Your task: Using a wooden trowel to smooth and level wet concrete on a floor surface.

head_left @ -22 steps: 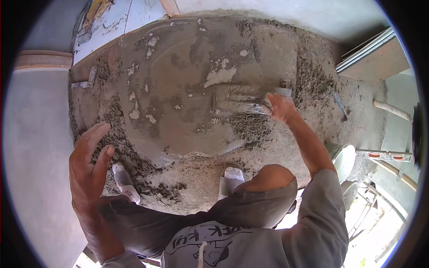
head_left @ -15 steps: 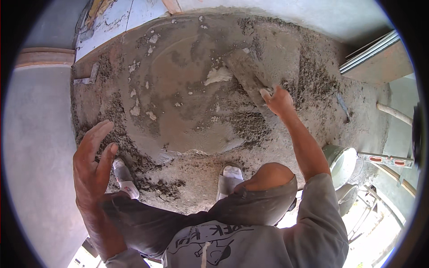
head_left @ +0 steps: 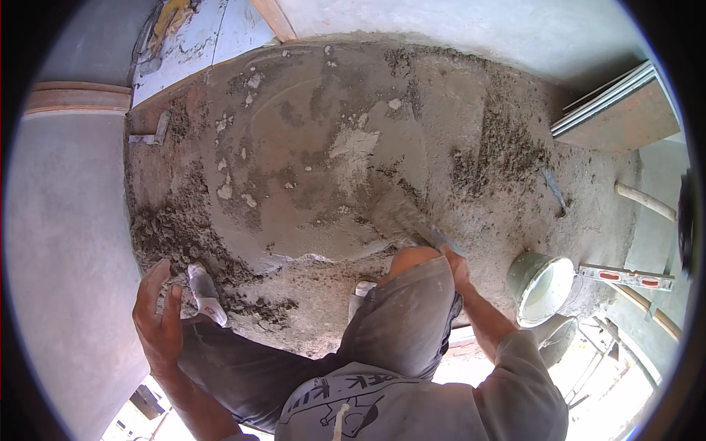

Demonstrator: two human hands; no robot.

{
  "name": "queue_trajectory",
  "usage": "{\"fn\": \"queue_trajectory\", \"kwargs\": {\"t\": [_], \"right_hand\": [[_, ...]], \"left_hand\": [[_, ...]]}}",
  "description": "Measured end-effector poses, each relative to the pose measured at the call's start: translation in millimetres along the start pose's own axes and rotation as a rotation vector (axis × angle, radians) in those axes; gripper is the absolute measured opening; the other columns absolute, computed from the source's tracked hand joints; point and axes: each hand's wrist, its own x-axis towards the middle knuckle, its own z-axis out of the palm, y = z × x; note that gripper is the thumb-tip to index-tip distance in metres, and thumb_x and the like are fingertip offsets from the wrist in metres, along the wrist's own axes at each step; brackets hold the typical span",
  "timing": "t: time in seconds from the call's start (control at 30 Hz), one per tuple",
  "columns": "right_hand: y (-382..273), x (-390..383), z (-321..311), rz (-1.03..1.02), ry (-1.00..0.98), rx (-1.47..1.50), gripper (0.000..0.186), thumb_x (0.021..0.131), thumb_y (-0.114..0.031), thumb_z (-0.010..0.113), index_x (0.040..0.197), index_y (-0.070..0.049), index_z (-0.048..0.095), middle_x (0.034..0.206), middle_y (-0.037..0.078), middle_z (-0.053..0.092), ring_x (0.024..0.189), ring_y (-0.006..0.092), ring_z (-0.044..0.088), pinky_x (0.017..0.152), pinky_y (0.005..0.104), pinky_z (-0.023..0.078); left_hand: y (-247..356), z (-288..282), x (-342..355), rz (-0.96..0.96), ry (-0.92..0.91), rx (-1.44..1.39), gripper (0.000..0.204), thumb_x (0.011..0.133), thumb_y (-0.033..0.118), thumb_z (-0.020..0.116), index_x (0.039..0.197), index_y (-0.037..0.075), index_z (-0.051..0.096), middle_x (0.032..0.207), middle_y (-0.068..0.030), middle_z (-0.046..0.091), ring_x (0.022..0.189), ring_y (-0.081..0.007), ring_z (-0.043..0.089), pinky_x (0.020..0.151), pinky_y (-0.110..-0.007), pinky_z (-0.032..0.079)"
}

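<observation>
My right hand is beside my right knee, closed on the near end of a long flat float that is coated in mortar and blurred by motion. The float's far end lies on the wet grey mortar spread over the floor; how its handle is shaped cannot be seen. A paler patch of mortar shows just beyond it. My left hand hangs in the air at the left, empty, thumb and fingers apart. My knee partly hides the right hand's grip.
Crumbly mortar lies around my left foot. On the right are a bucket, a spirit level, a hand tool and stacked panels. An L-shaped piece rests near the left wall.
My right hand has pulled the float back toward my right knee across the mortar, uncovering more of the pale patch. My left hand has dropped lower, still apart from everything.
</observation>
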Motion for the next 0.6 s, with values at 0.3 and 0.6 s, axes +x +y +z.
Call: {"fn": "queue_trajectory", "kwargs": {"t": [0.3,0.6], "right_hand": [[-107,98,21,0.167,0.184,0.039,0.05,0.084,-0.048,0.061,0.097,0.0,0.054,0.079,0.024,0.064,0.082,0.042,0.063,0.07,0.0478,0.05],[-129,93,-25,-0.071,-0.201,-0.419,0.051,0.086,-0.044,0.06,0.109,0.0,0.052,0.097,0.024,0.063,0.097,0.0407,0.06,0.081,0.0453,0.047]], "left_hand": [[20,-8,-21,-0.032,-0.026,0.02,0.035,0.088,0.021,0.061,0.116,0.0,0.061,0.118,-0.0202,0.061,0.112,-0.0332,0.058,0.096,-0.04,0.043],[14,-64,-73,-0.259,0.14,0.043,0.034,0.086,0.014,0.061,0.116,-0.001,0.061,0.118,-0.0195,0.061,0.113,-0.0306,0.057,0.096,-0.039,0.044]]}}
